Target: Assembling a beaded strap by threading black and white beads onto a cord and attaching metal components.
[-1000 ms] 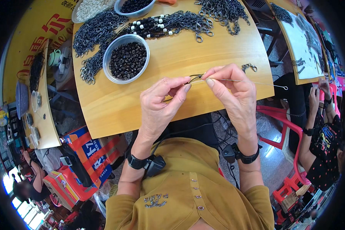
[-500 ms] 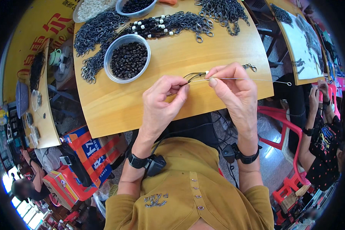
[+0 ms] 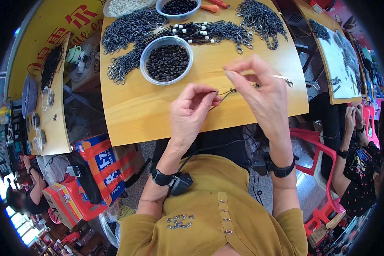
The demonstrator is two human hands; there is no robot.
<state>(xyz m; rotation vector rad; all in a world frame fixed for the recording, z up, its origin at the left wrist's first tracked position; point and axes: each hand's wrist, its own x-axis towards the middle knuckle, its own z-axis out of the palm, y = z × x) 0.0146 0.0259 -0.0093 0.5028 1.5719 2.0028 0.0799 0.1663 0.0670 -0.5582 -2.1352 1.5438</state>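
My left hand [image 3: 191,112] is closed, thumb and forefinger pinching a thin black cord [image 3: 227,92] above the near part of the table. The cord runs right, a small dark knot or bead on it, and passes behind my right hand [image 3: 260,91]. That hand is raised and slightly blurred, its thumb and forefinger drawn together; what lies between them cannot be made out. A pale streak [image 3: 280,77] shows beside its knuckles, next to a metal clasp [image 3: 289,83]. Beyond my left hand stands a clear round tub [image 3: 143,70] of dark beads [image 3: 167,63].
Heaps of dark metal chains [image 3: 132,30] and black cords with white beads [image 3: 192,32] lie across the far table [image 3: 136,123]. Behind them are a tub of black beads [image 3: 180,7] and white pieces [image 3: 126,6]. A person [image 3: 358,170] sits at right near a pink chair [image 3: 315,149].
My right hand has lifted up and away from the left. The straight looped wire between my hands no longer shows clearly. The view has shifted, so the table sits farther right.
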